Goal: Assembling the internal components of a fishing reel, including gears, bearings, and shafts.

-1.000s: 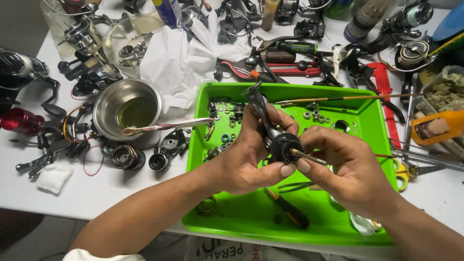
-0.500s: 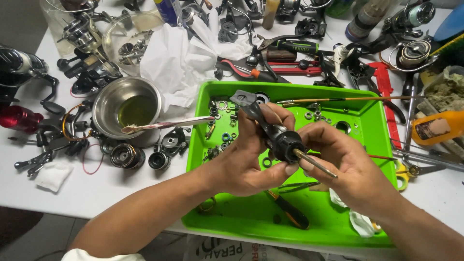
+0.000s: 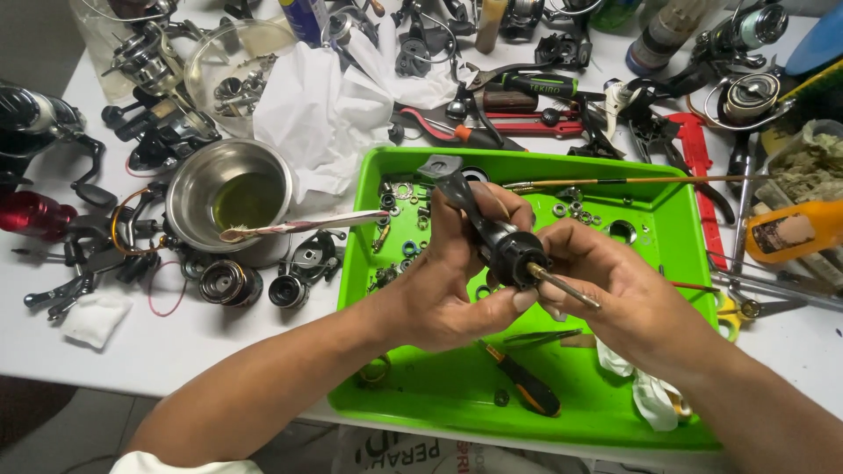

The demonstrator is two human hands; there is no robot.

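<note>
gripping the black reel body (image 3: 505, 246) above the middle of the green tray (image 3: 667, 263), the left hand (image 3: 457, 281) wraps its casing while the right hand (image 3: 606, 290) pinches around the thin brass shaft (image 3: 566, 286). it looks rigid, fairly heavy, probably oily; hold the casing, not the slender shaft.

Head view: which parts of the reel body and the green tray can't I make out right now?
- Reel body: its underside, covered by the left hand and right hand.
- Green tray: floor beneath both hands hidden; near rim partly behind the forearms.
- Washers in the tray: too small to tell apart.
- Steel bowl: liquid depth unclear.
</note>
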